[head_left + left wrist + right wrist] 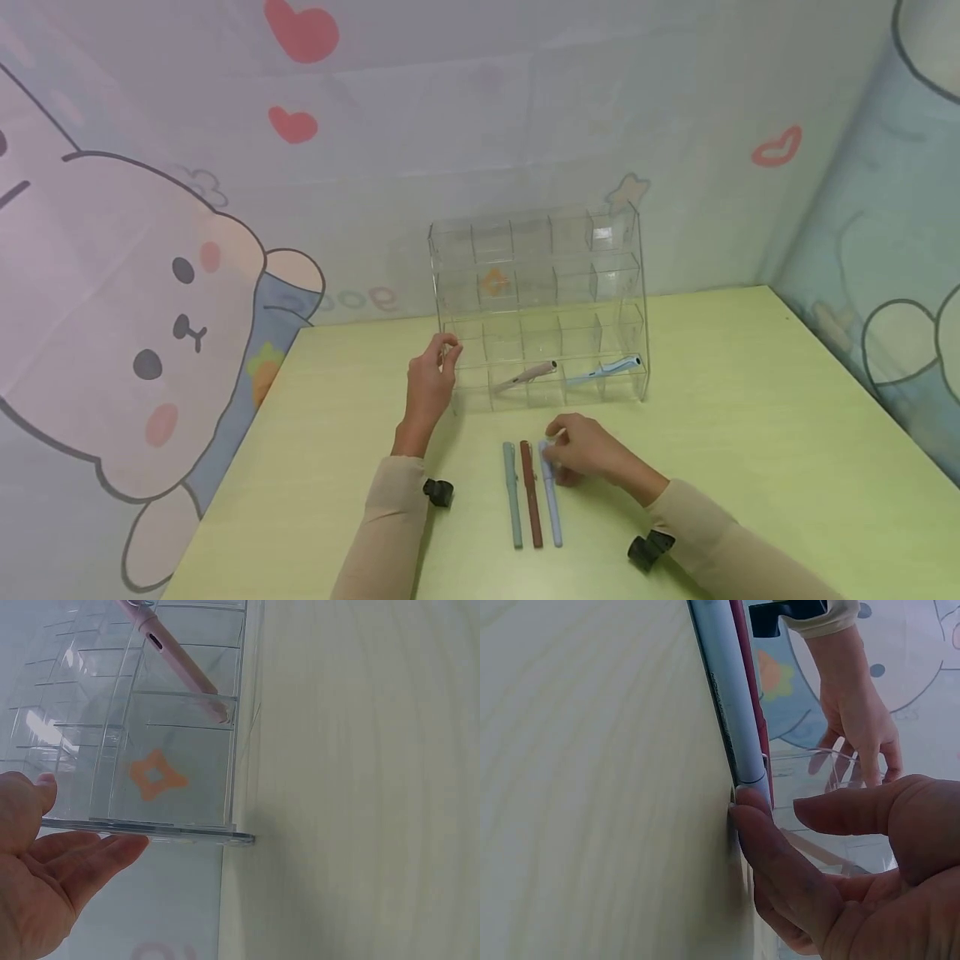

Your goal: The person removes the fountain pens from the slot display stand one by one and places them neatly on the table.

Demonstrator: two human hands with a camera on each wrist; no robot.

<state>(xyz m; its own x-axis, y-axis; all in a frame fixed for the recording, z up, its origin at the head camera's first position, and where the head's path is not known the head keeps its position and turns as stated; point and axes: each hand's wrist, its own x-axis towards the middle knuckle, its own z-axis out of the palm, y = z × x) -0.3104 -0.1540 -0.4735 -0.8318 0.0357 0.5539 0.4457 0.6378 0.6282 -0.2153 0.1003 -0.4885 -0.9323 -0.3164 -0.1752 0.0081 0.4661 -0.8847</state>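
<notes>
Your right grip (pixel 587 450) has thumb and forefinger parted, holding nothing, a fingertip at the end of the lavender pen (pixel 552 504) just beside it. Your left grip (pixel 430 390) pinches the clear rack (pixel 542 343) alongside. The pen should prove light, stiff, slick; pinch across that near end.
</notes>
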